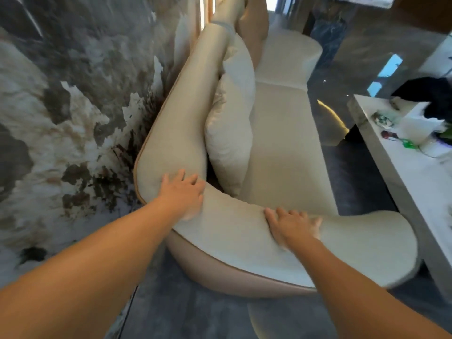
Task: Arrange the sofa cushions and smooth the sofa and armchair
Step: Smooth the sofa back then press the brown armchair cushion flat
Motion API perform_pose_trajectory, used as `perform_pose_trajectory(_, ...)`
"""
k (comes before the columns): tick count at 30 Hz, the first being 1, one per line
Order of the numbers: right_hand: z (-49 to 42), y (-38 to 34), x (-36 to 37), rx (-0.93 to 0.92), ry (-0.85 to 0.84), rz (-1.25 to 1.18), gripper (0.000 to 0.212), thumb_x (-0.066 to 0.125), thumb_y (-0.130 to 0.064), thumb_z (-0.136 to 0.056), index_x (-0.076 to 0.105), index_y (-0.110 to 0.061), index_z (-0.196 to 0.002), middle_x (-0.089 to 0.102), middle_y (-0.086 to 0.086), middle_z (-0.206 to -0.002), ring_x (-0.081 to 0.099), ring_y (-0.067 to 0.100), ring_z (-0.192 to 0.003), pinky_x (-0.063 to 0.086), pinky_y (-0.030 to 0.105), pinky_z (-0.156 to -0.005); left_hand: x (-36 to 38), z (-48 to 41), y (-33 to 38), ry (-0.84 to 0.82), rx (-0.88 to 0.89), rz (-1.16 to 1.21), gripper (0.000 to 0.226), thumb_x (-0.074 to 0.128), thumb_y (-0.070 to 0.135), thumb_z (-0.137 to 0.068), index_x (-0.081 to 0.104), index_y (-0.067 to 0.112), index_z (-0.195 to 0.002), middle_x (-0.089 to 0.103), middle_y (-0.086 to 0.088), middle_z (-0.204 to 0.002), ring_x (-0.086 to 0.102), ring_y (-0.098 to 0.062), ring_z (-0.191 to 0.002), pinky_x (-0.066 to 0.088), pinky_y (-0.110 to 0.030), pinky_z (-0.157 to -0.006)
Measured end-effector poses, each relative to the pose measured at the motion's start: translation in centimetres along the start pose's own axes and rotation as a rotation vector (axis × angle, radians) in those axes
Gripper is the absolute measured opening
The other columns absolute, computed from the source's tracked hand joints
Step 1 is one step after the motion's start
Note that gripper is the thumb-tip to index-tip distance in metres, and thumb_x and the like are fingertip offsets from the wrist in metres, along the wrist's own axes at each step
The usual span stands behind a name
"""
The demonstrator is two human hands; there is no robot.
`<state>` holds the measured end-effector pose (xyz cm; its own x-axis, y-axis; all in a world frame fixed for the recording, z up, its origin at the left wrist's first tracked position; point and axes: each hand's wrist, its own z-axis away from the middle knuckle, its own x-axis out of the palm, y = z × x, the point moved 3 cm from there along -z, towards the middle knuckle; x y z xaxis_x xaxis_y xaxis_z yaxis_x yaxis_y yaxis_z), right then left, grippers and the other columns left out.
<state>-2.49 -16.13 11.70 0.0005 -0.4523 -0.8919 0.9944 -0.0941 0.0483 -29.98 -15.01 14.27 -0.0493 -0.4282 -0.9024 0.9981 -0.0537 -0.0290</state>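
Left hand (182, 192) and right hand (291, 225) spread flat on cream sofa (281, 148) arm; marbled wall (73, 94), perhaps stone; grey floor (195, 311)

I'm looking at a home living room. A long cream sofa (281, 133) with cushions (232, 133) stands against a marble-patterned wall (73, 106), and a pale low surface (415, 187) with small clutter sits opposite on dark flooring (354, 162).

Sofa (281, 148) ran along wall (73, 94) on its left; cushions (230, 143) stood on seat vs backrest (one behind the other). Both hands lay on near armrest (244, 231), left hand (184, 192) nearer wall, right hand (291, 225) nearer table (415, 192) w/ clutter at right
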Motion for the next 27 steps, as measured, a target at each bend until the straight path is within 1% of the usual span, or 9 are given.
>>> perform_pose_trajectory(4,5.1,-0.8,-1.9,-0.097,-0.21,-0.102,0.068,0.033,-0.057,-0.098,0.029,-0.019,-0.154,0.025,0.014,-0.162,0.026,0.036,-0.146,0.025,0.051,-0.116,-3.9,5.5,4.7,-0.247,0.086,-0.018,0.043,0.039,0.033,-0.097,0.051,0.011,-0.132,0.051,-0.011,-0.136,0.051,-0.032,-0.119,0.042,-0.042,-0.099)
perform_pose_trajectory(7,12.0,-0.4,-4.8,-0.144,-0.433,-0.062,0.058,0.043,-0.046,-0.1,0.044,-0.013,-0.147,0.044,0.013,-0.153,0.045,0.035,-0.135,0.041,0.043,-0.106,-5.7,13.3,8.2,-0.278,0.197,-0.063,0.037,0.039,0.029,-0.095,0.058,0.008,-0.118,0.059,-0.009,-0.111,0.057,-0.03,-0.095,0.047,-0.039,-0.085)
perform_pose_trajectory(9,17.9,0.7,-7.1,-0.115,-0.495,-0.108,0.054,0.045,-0.047,-0.097,0.053,-0.014,-0.139,0.061,0.008,-0.136,0.061,0.032,-0.116,0.051,0.041,-0.082,-7.9,19.4,10.0,-0.222,0.254,-0.104,0.034,0.038,0.031,-0.096,0.06,0.01,-0.112,0.053,-0.005,-0.093,0.054,-0.027,-0.083,0.045,-0.038,-0.074)
perform_pose_trajectory(10,21.1,1.7,-8.1,-0.11,-0.478,-0.133,0.053,0.046,-0.047,-0.097,0.054,-0.014,-0.138,0.063,0.008,-0.132,0.064,0.031,-0.111,0.052,0.04,-0.079,-9.2,22.3,10.9,-0.181,0.279,-0.125,0.033,0.037,0.032,-0.096,0.06,0.011,-0.109,0.052,-0.002,-0.088,0.054,-0.026,-0.081,0.044,-0.037,-0.071)
perform_pose_trajectory(11,24.4,2.6,-9.3,-0.117,-0.426,-0.141,0.053,0.047,-0.046,-0.097,0.054,-0.014,-0.139,0.061,0.009,-0.134,0.062,0.032,-0.116,0.051,0.043,-0.087,-10.4,25.5,11.9,-0.134,0.299,-0.141,0.033,0.036,0.033,-0.096,0.06,0.012,-0.107,0.053,-0.001,-0.087,0.055,-0.026,-0.081,0.044,-0.037,-0.07)
perform_pose_trajectory(13,31.7,4.9,-11.3,-0.139,-0.261,-0.152,0.05,0.046,-0.042,-0.099,0.056,-0.015,-0.139,0.054,0.01,-0.145,0.051,0.033,-0.129,0.042,0.042,-0.104,-12.3,31.5,13.6,-0.022,0.334,-0.183,0.038,0.035,0.034,-0.097,0.06,0.011,-0.114,0.06,-0.006,-0.103,0.058,-0.029,-0.094,0.042,-0.037,-0.072)
perform_pose_trajectory(17,47.2,10.5,-12.5,-0.087,-0.028,-0.249,0.043,0.045,-0.037,-0.099,0.06,-0.016,-0.133,0.056,0.013,-0.143,0.052,0.035,-0.128,0.044,0.041,-0.104,-13.4,42.3,17.5,0.138,0.428,-0.236,0.043,0.034,0.036,-0.097,0.058,0.01,-0.122,0.058,-0.015,-0.128,0.056,-0.035,-0.112,0.046,-0.042,-0.088)
perform_pose_trajectory(22,64.0,18.5,-8.2,0.103,0.054,-0.262,0.042,0.049,-0.037,-0.096,0.063,-0.014,-0.128,0.06,0.014,-0.133,0.058,0.036,-0.118,0.051,0.043,-0.094,-11.5,54.3,25.9,0.181,0.63,-0.296,0.047,0.034,0.042,-0.095,0.061,0.012,-0.119,0.06,-0.016,-0.127,0.058,-0.036,-0.11,0.047,-0.04,-0.086)
perform_pose_trajectory(27,77.0,27.9,-2.8,0.315,0.048,-0.322,0.038,0.051,-0.031,-0.096,0.064,-0.015,-0.128,0.06,0.013,-0.132,0.059,0.036,-0.118,0.05,0.041,-0.088,-9.1,65.6,36.7,0.165,0.872,-0.32,0.037,0.034,0.045,-0.092,0.061,0.021,-0.088,0.063,-0.006,-0.099,0.06,-0.029,-0.087,0.043,-0.037,-0.069)
